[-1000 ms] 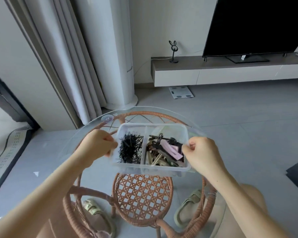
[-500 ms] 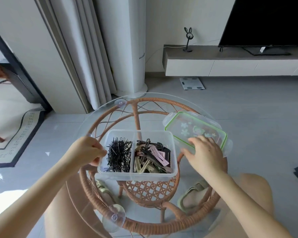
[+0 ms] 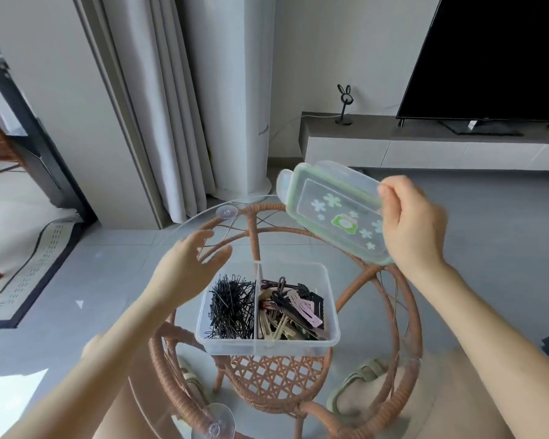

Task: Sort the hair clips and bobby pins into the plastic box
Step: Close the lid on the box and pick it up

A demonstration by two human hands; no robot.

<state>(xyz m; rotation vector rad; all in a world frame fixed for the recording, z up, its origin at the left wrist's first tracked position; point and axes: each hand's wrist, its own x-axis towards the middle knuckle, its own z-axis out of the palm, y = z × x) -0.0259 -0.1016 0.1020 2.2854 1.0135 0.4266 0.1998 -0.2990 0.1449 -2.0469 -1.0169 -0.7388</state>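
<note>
Right hand [image 3: 409, 223] holds lid [image 3: 333, 210] above plastic box [image 3: 267, 343].

Open plastic box [image 3: 267, 342], pins [image 3: 232, 308] left, clips [image 3: 293, 308] right

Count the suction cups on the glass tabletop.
2. The far suction cup sits at the far rim of the glass tabletop, beyond the left hand; the near suction cup is at its near rim. Others may be hidden by the arms.

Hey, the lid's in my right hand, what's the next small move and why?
Probably lower the lid that your right hand holds onto the plastic box, left hand steadying it: bobby pins and hair clips already sit in separate compartments.
</note>
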